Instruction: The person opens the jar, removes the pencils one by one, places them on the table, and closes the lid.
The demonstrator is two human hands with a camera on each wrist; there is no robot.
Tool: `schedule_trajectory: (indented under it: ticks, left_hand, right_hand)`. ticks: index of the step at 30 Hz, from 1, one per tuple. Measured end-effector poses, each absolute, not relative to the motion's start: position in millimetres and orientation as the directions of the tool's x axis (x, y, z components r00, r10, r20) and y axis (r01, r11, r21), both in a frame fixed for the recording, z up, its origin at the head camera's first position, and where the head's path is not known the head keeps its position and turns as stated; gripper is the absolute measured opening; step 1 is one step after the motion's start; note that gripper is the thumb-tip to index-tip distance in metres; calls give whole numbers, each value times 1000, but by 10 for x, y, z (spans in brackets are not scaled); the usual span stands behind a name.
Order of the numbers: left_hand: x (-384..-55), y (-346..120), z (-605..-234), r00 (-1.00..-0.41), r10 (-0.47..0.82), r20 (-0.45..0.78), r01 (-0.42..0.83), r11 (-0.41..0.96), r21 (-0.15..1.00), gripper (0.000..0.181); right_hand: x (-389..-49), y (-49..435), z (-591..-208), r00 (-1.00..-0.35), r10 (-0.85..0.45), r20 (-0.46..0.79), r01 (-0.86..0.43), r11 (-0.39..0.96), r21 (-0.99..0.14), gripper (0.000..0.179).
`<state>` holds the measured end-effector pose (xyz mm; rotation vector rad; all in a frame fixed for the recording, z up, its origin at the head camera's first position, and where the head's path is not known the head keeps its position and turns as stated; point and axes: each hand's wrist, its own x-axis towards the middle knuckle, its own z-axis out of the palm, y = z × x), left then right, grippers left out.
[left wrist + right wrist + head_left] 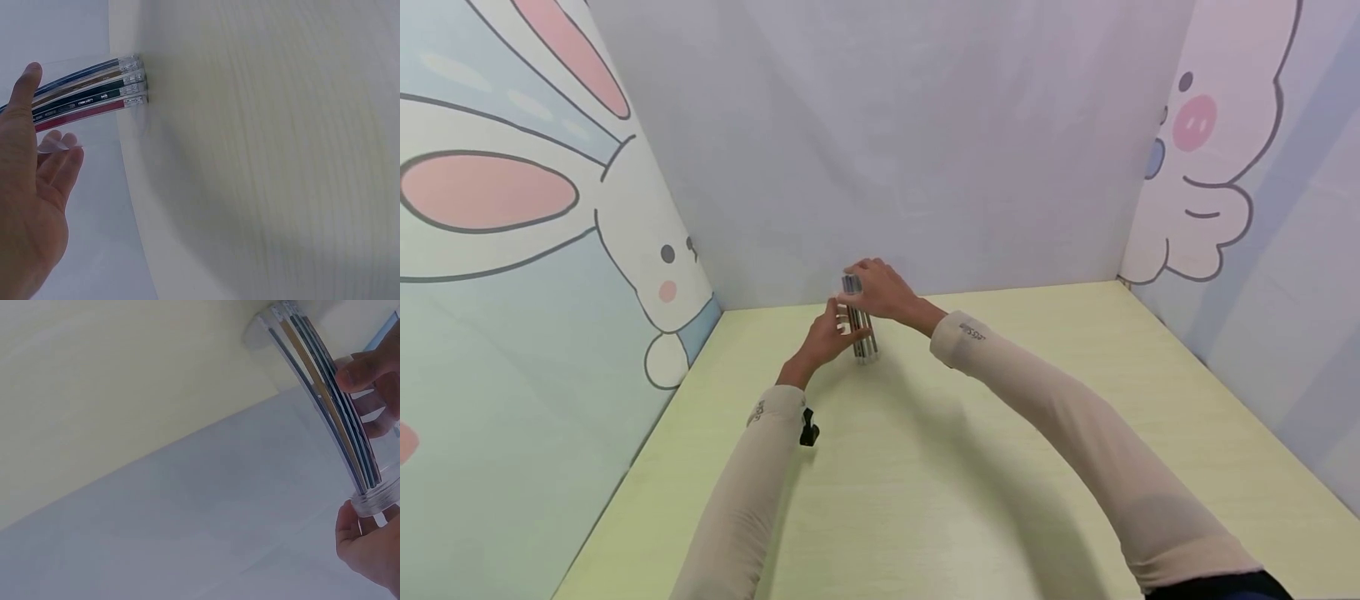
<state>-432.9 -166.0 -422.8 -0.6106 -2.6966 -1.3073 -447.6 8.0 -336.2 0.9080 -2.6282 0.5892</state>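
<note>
A clear plastic tube (862,323) stands near the back edge of the table, slightly tilted in the head view. Inside it are several slim, pencil-like sticks (81,99) in blue, brown, green and red, with silvery ends toward the table. My left hand (827,337) holds the tube's side, thumb on one side and fingers on the other. A small clear flap (55,147) shows by those fingers. At the upper end, my right hand (883,287) grips the round clear lid (378,499) from above, with fingertips at its rim.
The pale wood-grain table (955,500) meets a plain grey back wall (895,150) just behind the tube. Printed side walls with cartoon animals enclose it on the left and right. A small black device (808,427) is worn at the left wrist.
</note>
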Motion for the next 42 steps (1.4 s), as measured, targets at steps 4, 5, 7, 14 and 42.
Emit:
schedule_trajectory:
  ticks: [4,5,7,14,42]
  left_hand:
    - [-4322,-1651,-4230,-919,311,241,383,563,732,76]
    - [-4319,-1649,-4229,-919,310,242,383,565,731,75]
    - [-4317,-1645,-4226,-915,316,250,393,563,727,74]
    - [-4334,-1645,-4247,-907,330,263,412,561,717,80]
    - [-4342,-1649,-4220,-929,295,224,359,571,738,76]
  right_hand:
    - [-4471,67,-3355,-746,-534,398,-652,707,-273,59]
    - [-4468,62,-3348,-746,-535,398,-652,709,-269,61]
    - [-4457,55,-3332,-756,-522,395,-637,724,-263,65]
    - [-4421,71,-3292,-819,-428,381,-537,806,-249,76]
    - [-4540,364,-3201,-781,-473,407,-608,725,-324,62]
